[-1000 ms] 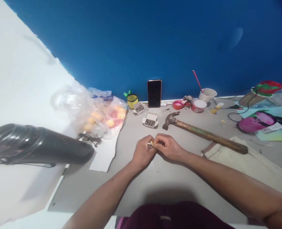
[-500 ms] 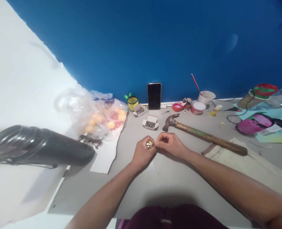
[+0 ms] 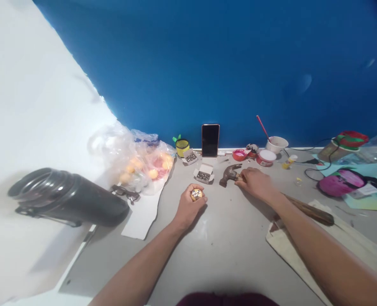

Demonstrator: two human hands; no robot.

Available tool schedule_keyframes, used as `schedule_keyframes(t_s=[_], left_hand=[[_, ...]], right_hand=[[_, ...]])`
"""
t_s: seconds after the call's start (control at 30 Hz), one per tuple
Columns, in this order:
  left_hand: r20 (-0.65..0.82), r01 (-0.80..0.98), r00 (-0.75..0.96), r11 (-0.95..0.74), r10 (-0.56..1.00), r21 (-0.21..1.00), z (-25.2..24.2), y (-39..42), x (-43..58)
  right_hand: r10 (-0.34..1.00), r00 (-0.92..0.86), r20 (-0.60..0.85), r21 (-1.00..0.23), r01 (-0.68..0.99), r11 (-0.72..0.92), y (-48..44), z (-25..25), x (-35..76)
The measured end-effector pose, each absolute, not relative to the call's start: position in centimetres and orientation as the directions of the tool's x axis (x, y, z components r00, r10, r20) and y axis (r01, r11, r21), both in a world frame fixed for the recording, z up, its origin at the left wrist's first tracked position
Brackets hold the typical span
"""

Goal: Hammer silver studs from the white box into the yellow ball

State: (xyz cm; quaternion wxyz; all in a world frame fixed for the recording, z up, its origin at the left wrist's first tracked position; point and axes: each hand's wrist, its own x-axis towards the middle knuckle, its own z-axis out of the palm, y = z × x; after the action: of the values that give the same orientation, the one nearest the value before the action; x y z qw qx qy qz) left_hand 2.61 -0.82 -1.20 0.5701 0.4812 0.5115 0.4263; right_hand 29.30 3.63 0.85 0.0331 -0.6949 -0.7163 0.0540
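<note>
A metal-studded yellow piece point(image 3: 196, 195) — likely light and hard, best held by its sides — was gripped by the left fingers point(image 3: 192, 187); at its two o'clock, the hammer point(image 3: 309, 210), presumably head-heavy, was gripped below its head point(image 3: 229, 173) by the right fingers point(image 3: 246, 176).

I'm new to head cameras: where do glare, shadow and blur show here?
Head view: white glints on the dark bottle, a pale patch, perhaps glare, on the blue wall; head view: shadow beneath the right forearm, hazy plastic bag, fine detail lost on the yellow piece in the left hand.
</note>
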Motion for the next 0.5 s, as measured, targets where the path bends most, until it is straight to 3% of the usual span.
schedule_keyframes(t_s=[0.13,0.23,0.4,0.5], left_hand=[[-0.179,-0.02,0.075,0.181,0.981,0.983,-1.2,-0.6,2.6],[-0.186,-0.029,0.1,0.189,0.978,0.981,-1.1,-0.6,2.7],[-0.17,-0.042,0.15,0.178,0.974,0.983,-0.9,-0.9,3.0],[-0.15,-0.027,0.165,0.156,0.975,0.987,-0.7,-1.1,3.1]], right_hand=[[1.0,0.029,0.007,-0.154,0.988,-0.027,3.2,1.8,28.6],[0.985,0.065,0.158,-0.111,0.993,-0.047,2.2,2.5,28.0],[0.802,-0.161,0.575,-0.13,0.95,0.284,0.0,2.6,26.2],[0.656,-0.314,0.686,-0.059,0.875,0.481,-1.1,2.4,24.7]])
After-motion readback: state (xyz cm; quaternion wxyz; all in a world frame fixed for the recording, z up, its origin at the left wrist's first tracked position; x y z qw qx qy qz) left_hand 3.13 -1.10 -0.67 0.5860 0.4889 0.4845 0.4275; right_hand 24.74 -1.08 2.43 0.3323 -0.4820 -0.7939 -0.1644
